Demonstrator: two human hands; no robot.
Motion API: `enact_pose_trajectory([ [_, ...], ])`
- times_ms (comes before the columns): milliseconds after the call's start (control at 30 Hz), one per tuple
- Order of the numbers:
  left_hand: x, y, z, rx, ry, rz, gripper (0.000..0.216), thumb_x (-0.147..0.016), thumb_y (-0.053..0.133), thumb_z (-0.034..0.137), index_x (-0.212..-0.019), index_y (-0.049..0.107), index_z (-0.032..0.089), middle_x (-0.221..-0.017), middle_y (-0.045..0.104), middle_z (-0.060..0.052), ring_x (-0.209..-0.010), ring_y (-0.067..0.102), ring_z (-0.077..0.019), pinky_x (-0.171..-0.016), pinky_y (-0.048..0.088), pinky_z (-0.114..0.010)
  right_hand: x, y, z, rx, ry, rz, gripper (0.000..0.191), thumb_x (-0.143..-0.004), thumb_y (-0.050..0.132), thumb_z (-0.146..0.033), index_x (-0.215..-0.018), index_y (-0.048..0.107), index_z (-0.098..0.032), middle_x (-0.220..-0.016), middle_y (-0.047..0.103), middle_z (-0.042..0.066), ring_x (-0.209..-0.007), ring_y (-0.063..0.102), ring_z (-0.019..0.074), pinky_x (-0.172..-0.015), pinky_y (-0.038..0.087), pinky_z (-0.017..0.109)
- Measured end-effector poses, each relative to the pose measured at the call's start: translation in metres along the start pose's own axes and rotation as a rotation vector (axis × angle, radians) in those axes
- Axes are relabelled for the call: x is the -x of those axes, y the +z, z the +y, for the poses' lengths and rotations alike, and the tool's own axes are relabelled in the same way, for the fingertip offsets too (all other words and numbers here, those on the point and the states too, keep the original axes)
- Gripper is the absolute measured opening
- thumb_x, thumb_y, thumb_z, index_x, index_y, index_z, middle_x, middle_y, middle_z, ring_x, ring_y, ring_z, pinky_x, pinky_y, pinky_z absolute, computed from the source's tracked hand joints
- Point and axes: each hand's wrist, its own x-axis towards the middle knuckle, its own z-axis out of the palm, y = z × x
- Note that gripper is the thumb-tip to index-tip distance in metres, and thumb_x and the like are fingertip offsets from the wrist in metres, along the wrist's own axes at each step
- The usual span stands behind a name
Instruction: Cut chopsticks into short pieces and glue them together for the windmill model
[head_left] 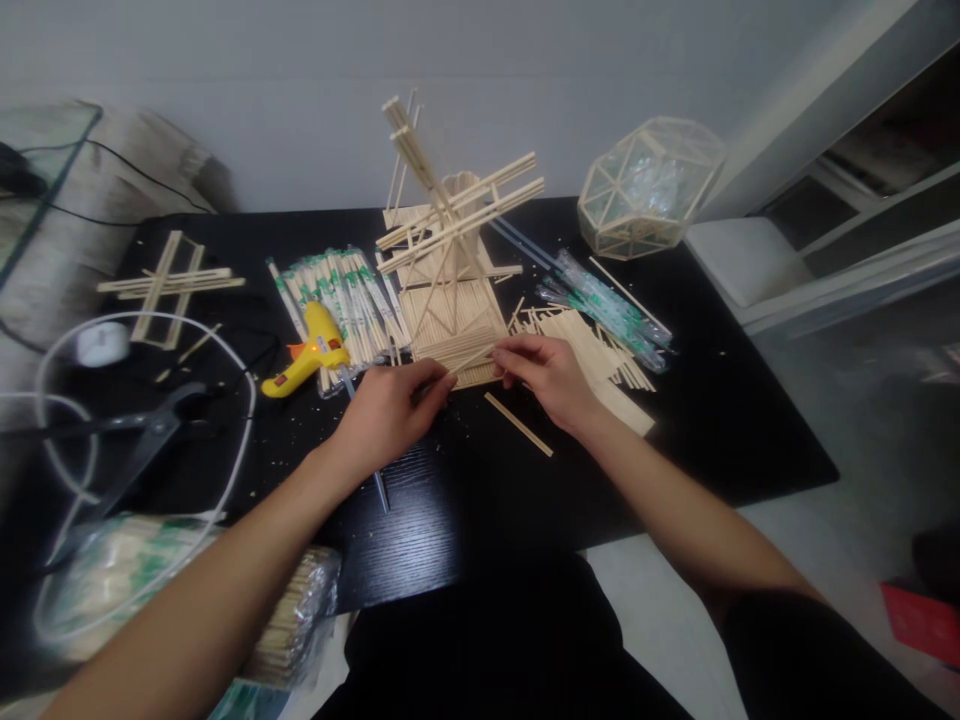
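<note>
A thin wooden stick [474, 361] spans the gap between my hands. My left hand [394, 405] pinches its left end between thumb and fingers. At the other end, my right hand [544, 375] has its fingertips closed on the stick. Both hands are at the front edge of a windmill-like model [439, 310] built from wooden sticks, whose long crossed blades [465, 220] rise behind. Just below my right hand lies a loose flat stick [519, 424]. To the left of my left hand rests a yellow hot glue gun [321, 340].
Wrapped chopsticks [352, 290] and a stick cross frame [171, 283] lie left. Pliers [154, 430] sit near a white cable [244, 440]. Right are loose sticks [634, 365], wrapped packs [611, 310] and a polyhedron frame [592, 215]. Bagged sticks [292, 610] lie front left on the black table [720, 400].
</note>
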Motion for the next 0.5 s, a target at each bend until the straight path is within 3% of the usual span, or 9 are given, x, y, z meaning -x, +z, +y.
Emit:
enact_pose_trajectory([
  [500,0.0006,0.0006,-0.002,-0.021,-0.014,0.007,0.029,-0.1,0.055,0.035,-0.081,0.069,0.018,-0.065,0.069,0.0,-0.053,0.057,-0.0097,-0.056,0.042,-0.025,0.0008,0.0001,0.0002,-0.046,0.027,-0.008,0.021,-0.074,0.086,-0.038,-0.084,0.079,-0.021,-0.073,0.071,0.0,-0.064,0.061,0.0128,-0.062,0.052,0.029],
])
